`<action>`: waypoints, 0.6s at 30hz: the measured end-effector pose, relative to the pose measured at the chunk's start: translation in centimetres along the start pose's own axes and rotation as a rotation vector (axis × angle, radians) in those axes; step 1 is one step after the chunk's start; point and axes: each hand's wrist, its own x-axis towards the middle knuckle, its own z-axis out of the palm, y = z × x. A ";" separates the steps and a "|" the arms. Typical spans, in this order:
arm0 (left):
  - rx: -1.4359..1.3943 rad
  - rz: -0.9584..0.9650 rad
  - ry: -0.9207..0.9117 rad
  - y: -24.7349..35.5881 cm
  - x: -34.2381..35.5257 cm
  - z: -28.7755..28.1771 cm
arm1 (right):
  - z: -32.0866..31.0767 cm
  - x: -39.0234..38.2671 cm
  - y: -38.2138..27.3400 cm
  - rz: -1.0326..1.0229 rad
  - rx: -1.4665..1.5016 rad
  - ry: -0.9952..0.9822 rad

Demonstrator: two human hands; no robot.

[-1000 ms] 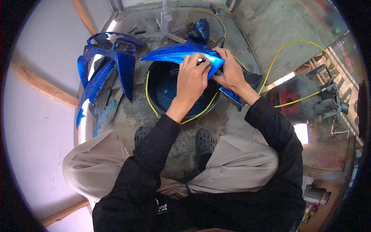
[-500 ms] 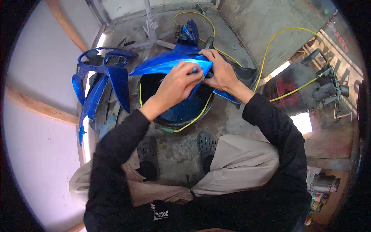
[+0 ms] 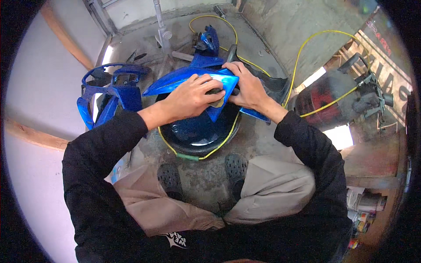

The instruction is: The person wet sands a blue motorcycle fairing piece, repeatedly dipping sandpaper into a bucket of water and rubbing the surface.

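In front of me a glossy blue plastic fairing panel (image 3: 175, 79) is held over a round black tub (image 3: 195, 136), which has water in it. My left hand (image 3: 197, 95) is closed on a small yellowish-olive pad (image 3: 217, 102) and rests on the panel's bright lower face. My right hand (image 3: 247, 87) grips the panel's right end, thumb partly hidden beneath. Behind and right of the panel lie another blue piece (image 3: 206, 44) and a dark plastic piece (image 3: 274, 82).
A blue fairing frame (image 3: 94, 90) lies at the left beside the white wall. A grey metal stand (image 3: 161, 30) stands behind. A dark compressor tank (image 3: 324, 98) with a yellow hose (image 3: 337, 31) is at the right. My feet in clogs (image 3: 234, 173) are below.
My left hand and forearm have swung leftward, with the pad still on the panel. The panel and right hand appear slightly further left and lower in view.
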 end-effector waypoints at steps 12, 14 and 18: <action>-0.161 -0.230 0.232 2.6 2.3 2.7 | 0.3 0.1 0.4 0.005 0.016 0.001; -0.171 -0.312 0.328 3.4 2.3 2.9 | 0.2 0.3 0.6 -0.010 0.029 0.011; -0.188 -0.318 0.298 6.8 -0.8 2.2 | 0.3 0.2 1.0 -0.070 0.000 0.031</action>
